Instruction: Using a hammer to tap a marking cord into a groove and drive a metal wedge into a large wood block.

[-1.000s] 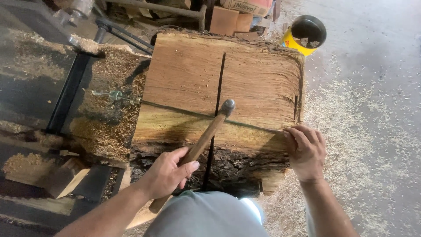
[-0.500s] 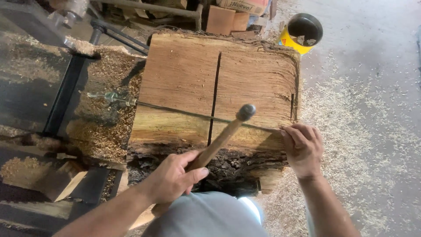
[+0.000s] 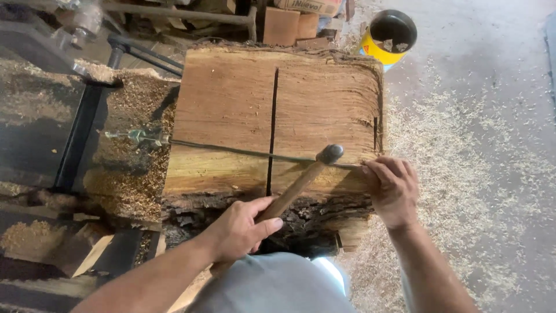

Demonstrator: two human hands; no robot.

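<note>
The hammer point(image 3: 301, 182) lies slantwise over the near edge of the wood slab point(image 3: 231, 110), its dark metal head hovering at or just above the slab's near right part, the wooden handle running back toward the person. The left hand point(image 3: 240, 226) is wrapped around the lower handle, fingers curled and thumb laid along the shaft, a grip that would let the head swing from the wrist. The right hand point(image 3: 394, 191) rests at the slab's near right corner, fingertips bunched together against a thin dark line point(image 3: 243, 152) that crosses the slab from its left edge to its right. The fingers seem to pin something small there for the hammer to meet, but whatever it is sits under the fingertips and cannot be made out. Whether the hammer head touches the wood is also unclear.

A saw cut point(image 3: 272, 127) splits the slab from far edge to near edge. At the left edge the line ends in a greenish metal fitting point(image 3: 139, 137), half buried in sawdust point(image 3: 127, 179), so its shape is hard to read. The slab's underside and support are hidden behind bark and shadow. Beyond the far right corner stands a yellow bucket point(image 3: 388, 35) on the floor. The person's arms are cut off by the picture's bottom edge.
</note>
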